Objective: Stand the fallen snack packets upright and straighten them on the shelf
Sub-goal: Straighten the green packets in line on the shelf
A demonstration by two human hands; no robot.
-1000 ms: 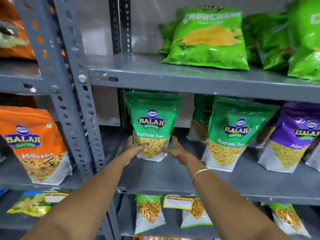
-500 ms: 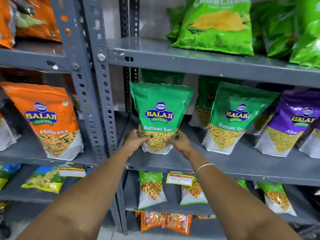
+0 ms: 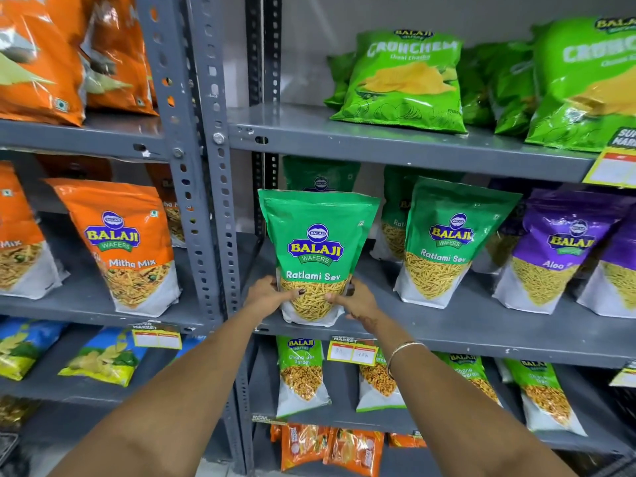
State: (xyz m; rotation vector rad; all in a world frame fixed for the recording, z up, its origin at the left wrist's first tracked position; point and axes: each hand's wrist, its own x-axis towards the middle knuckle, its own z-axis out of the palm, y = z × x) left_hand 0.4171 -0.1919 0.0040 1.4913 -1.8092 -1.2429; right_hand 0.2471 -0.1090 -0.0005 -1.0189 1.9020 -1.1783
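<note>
A green Ratlami Sev packet (image 3: 316, 242) stands upright at the front left of the grey middle shelf (image 3: 447, 330). My left hand (image 3: 266, 297) grips its lower left side and my right hand (image 3: 358, 301) grips its lower right side, thumbs on the front. Another green packet (image 3: 320, 175) stands behind it, mostly hidden. To the right a second Ratlami Sev packet (image 3: 447, 242) leans back, then a purple Aloo packet (image 3: 557, 249).
A grey perforated upright post (image 3: 210, 187) stands just left of my hands. Orange Mitha Mix packets (image 3: 120, 242) fill the left bay. Bright green Crunchem bags (image 3: 402, 80) lie on the shelf above. Smaller packets and a yellow price tag (image 3: 351, 351) hang below.
Both hands have closed onto the packet's lower sides and brought it forward to the shelf's front edge. The camera has pulled back and tilted, showing more of the left bay.
</note>
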